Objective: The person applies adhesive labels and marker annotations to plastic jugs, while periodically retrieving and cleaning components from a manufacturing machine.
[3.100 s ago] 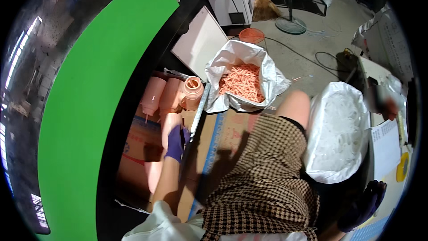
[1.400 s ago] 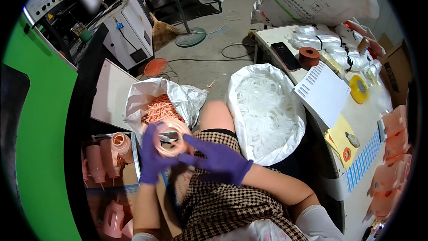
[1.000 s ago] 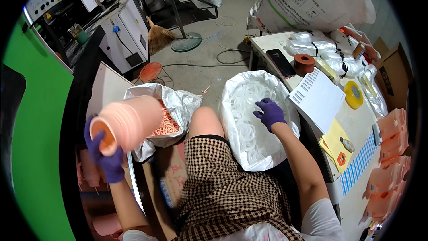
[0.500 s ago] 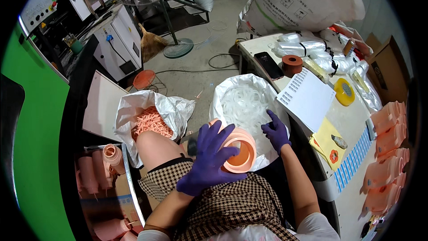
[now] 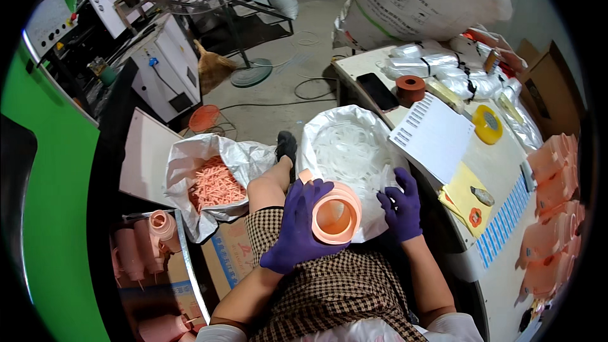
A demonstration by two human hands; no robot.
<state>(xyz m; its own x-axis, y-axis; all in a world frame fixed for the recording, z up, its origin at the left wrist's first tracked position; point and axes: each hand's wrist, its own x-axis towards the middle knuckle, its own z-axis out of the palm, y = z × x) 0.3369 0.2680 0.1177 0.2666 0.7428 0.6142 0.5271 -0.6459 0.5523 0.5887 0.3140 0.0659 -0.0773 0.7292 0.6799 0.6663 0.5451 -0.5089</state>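
Observation:
In my gloved left hand (image 5: pixel 296 225) is a peach plastic jug (image 5: pixel 350 200), its round open mouth tipped up toward me. The fingers wrap its left side, and a squared peach tab sticks out above them. My right hand (image 5: pixel 403 206), in a purple glove too, hovers at the right rim of a white sack (image 5: pixel 310 128). Its fingertips curl together; a small translucent edge shows near them, but I cannot make out what they hold. Clear plastic rings (image 5: pixel 348 145) fill the sack.
Left stands another sack with thin peach plastic scraps (image 5: pixel 218 183). Peach jugs (image 5: pixel 130 250) lie in a box beside it. The right-hand table carries a notebook (image 5: pixel 434 134), phone (image 5: pixel 378 92), tape roll (image 5: pixel 487 125), bagged film and a row of peach parts (image 5: pixel 551 234).
My right hand has drawn back toward me from over the rings, its fingers curling in. The jug has turned slightly in my left hand. My left leg has shifted, showing a dark shoe.

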